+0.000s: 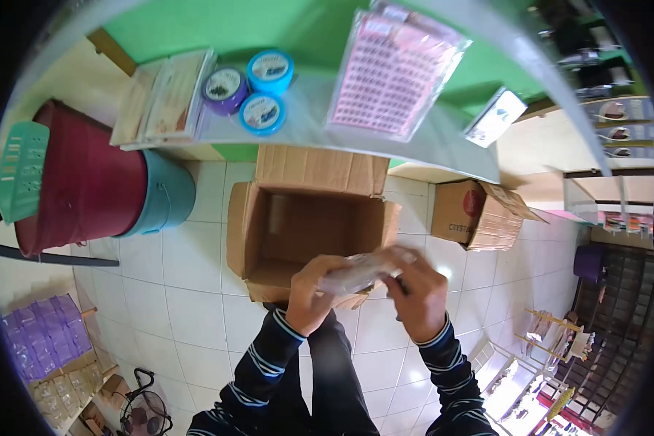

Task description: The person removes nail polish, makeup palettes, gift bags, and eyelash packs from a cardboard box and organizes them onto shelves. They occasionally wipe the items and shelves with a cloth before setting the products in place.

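Over the front edge of an open cardboard box (283,225), I hold a clear plastic packet (356,273) between both hands. My left hand (311,294) is closed on the packet's left end. My right hand (419,294) grips its right end and is smeared by motion. A small dark thing (395,285) shows by the right fingers; its kind is too blurred to make out. The box's flaps are folded outward and its visible inside is bare brown cardboard.
A glass shelf (298,142) ahead bears round tubs (270,67), flat packets (168,98) and a pink patterned packet (385,80). Left stand a maroon bucket (98,174) and a teal bucket (168,196). Another cardboard box (454,214) sits right on the tiled floor (189,312).
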Demonstrator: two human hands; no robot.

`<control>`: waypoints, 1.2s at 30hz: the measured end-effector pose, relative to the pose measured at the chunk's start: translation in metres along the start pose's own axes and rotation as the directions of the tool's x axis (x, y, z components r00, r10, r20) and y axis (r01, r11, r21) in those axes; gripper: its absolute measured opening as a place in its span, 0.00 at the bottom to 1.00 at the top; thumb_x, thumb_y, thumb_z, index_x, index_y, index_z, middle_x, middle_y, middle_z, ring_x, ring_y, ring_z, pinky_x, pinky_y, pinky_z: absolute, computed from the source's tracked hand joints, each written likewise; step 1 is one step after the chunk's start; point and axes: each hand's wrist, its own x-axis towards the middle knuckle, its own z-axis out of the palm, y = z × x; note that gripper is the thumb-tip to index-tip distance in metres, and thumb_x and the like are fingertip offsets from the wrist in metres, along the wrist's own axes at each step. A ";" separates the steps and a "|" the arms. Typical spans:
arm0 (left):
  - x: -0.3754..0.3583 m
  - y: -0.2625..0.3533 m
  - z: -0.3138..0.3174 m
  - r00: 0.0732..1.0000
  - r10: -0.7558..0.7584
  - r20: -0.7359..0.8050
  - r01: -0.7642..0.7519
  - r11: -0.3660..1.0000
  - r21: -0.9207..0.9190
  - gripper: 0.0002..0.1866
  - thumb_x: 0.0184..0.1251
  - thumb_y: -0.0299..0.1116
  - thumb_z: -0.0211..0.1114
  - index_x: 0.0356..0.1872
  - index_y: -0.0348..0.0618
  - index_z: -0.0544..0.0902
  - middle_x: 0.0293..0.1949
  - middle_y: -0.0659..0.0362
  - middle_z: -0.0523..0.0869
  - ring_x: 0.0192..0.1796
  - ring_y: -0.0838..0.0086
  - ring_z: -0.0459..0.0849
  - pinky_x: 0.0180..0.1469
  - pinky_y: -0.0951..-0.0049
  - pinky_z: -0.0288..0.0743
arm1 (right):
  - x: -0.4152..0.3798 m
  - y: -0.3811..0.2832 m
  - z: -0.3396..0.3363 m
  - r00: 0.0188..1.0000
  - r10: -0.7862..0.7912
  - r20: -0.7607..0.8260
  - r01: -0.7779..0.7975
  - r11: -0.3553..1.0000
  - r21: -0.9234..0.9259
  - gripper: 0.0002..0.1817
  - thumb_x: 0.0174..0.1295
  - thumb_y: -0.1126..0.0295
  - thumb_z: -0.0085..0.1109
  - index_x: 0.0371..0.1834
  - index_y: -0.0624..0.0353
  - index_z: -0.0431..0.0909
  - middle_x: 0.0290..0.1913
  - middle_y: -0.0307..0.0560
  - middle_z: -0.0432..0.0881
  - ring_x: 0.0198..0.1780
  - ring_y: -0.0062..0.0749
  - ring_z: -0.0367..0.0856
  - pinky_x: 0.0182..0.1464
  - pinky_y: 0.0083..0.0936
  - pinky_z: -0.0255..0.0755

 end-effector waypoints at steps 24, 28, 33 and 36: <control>0.226 0.065 -0.069 0.968 0.216 -0.131 -0.220 0.975 -0.019 0.21 0.45 0.28 0.70 0.42 0.37 0.72 0.37 0.57 0.81 0.39 0.75 0.80 0.45 0.75 0.72 | 0.081 0.110 -0.043 0.550 0.637 -0.541 -0.067 0.679 0.731 0.15 0.52 0.71 0.60 0.42 0.65 0.72 0.30 0.41 0.78 0.31 0.17 0.70 0.35 0.13 0.63; 0.221 0.072 -0.073 0.986 0.118 -0.120 -0.132 0.984 -0.117 0.20 0.46 0.25 0.68 0.42 0.39 0.73 0.38 0.57 0.81 0.40 0.76 0.79 0.45 0.75 0.72 | 0.090 0.116 -0.038 0.578 0.624 -0.526 -0.038 0.664 0.747 0.14 0.51 0.72 0.60 0.40 0.66 0.73 0.29 0.41 0.78 0.31 0.17 0.70 0.34 0.12 0.63; 0.218 0.075 -0.090 0.987 0.109 -0.121 -0.119 0.990 -0.078 0.19 0.47 0.25 0.67 0.42 0.38 0.73 0.38 0.58 0.81 0.41 0.76 0.78 0.46 0.76 0.71 | 0.100 0.122 -0.028 0.601 0.602 -0.525 -0.035 0.676 0.736 0.14 0.50 0.71 0.61 0.39 0.66 0.74 0.29 0.41 0.78 0.29 0.17 0.70 0.33 0.14 0.64; 0.214 0.077 -0.090 0.983 0.083 -0.163 -0.094 0.994 -0.061 0.19 0.48 0.26 0.67 0.42 0.38 0.73 0.39 0.58 0.81 0.42 0.77 0.78 0.46 0.76 0.70 | 0.107 0.118 -0.020 0.593 0.591 -0.548 -0.055 0.708 0.704 0.14 0.50 0.70 0.61 0.38 0.65 0.75 0.28 0.41 0.78 0.29 0.17 0.69 0.32 0.15 0.65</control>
